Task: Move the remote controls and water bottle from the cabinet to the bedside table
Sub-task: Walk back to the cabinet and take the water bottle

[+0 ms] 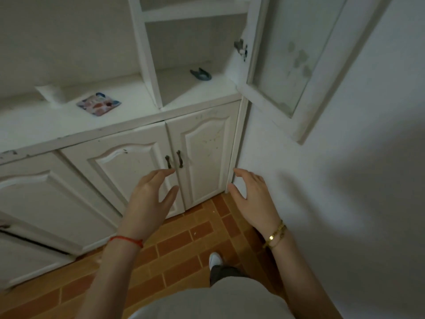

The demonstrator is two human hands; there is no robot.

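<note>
A white cabinet (207,139) stands in front of me with its two lower doors closed and two dark handles (174,159) side by side. My left hand (149,199) hovers just below the handles, fingers spread, holding nothing. My right hand (250,196) is held out near the cabinet's right edge, also spread and holding nothing. No remote control or water bottle shows in this view. The bedside table is out of view.
The upper glass door (282,65) hangs open to the right. On the open shelf lies a small dark object (201,74). A patterned square dish (99,104) and a white cup (51,92) sit on the counter. A white wall is at right, brick-pattern floor (181,247) below.
</note>
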